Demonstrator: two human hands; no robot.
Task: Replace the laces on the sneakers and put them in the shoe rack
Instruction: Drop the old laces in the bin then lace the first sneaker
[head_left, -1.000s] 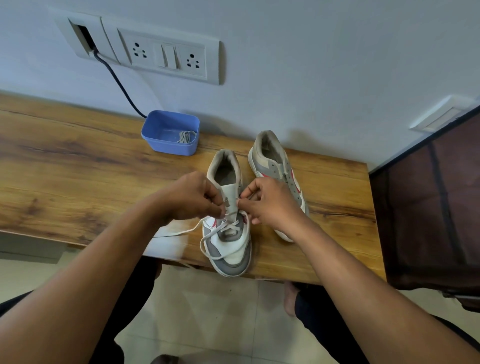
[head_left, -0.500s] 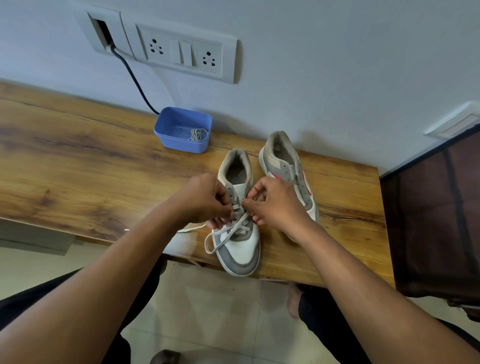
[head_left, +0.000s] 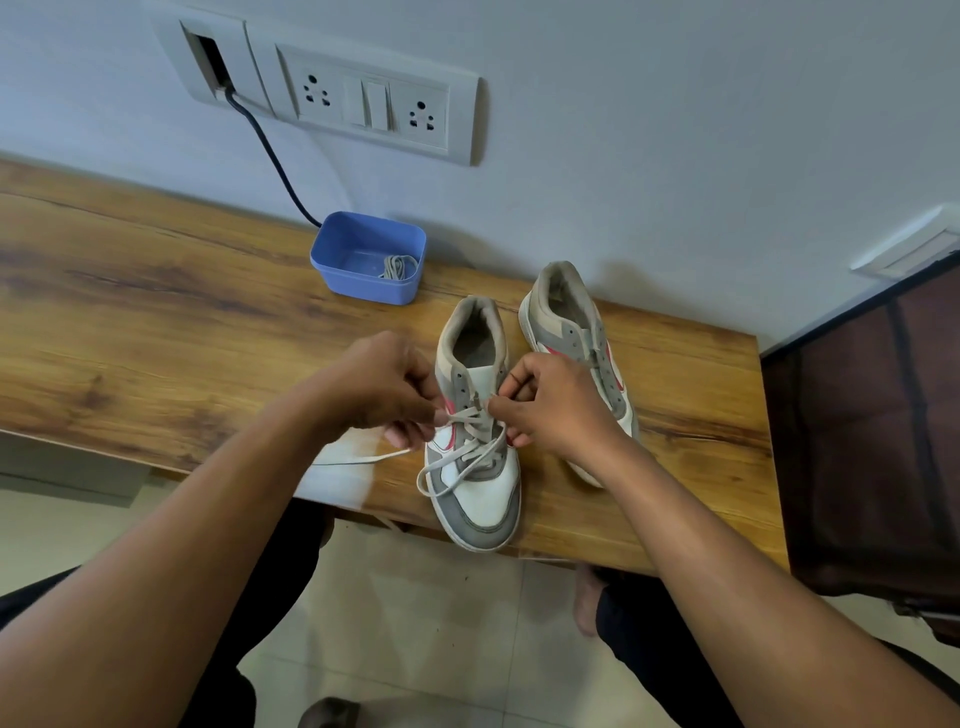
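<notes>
Two white and grey sneakers with pink accents stand on the wooden table (head_left: 156, 332), toes toward me. On the near sneaker (head_left: 478, 488) a white lace (head_left: 462, 457) is partly threaded, with a loose loop over the toe and one end trailing left on the table. My left hand (head_left: 384, 389) pinches the lace at the shoe's left eyelets. My right hand (head_left: 550, 405) pinches the lace tip at the right eyelets. The second sneaker (head_left: 566, 317) stands behind my right hand, without a lace as far as I can see.
A blue plastic tub (head_left: 363, 254) by the wall holds a bundled grey lace (head_left: 397, 267). A black cable (head_left: 270, 150) runs from the wall socket panel (head_left: 363, 98) down behind the tub. A dark cabinet (head_left: 872, 431) stands to the right of the table.
Both hands have shifted slightly on the near sneaker, working the lace at the eyelets. The camera view has drifted so the scene sits further right in frame. The far sneaker has not moved.
</notes>
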